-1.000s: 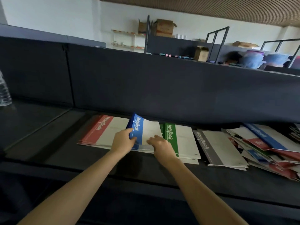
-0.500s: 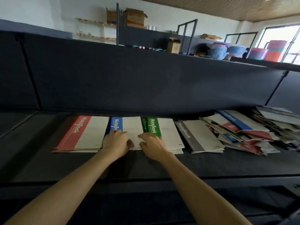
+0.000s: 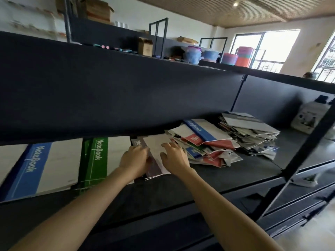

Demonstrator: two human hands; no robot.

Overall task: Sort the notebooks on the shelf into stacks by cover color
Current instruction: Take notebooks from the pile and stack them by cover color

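Grey notebook stack sits on the shelf at 12 o'clock, unsorted heap at its 3 o'clock. Right hand presses its cover, fingers spread; left hand bends its fingers over the spine, grip unclear. Likely light, floppy, slippery: take by the edges.

Large cardboard boxes high on the far dark partition; a smaller open carton farther right. Next along, bluish plastic tubs and stacked pink-and-orange containers. Behind, a bright window. Far right, a white dark-capped jug.
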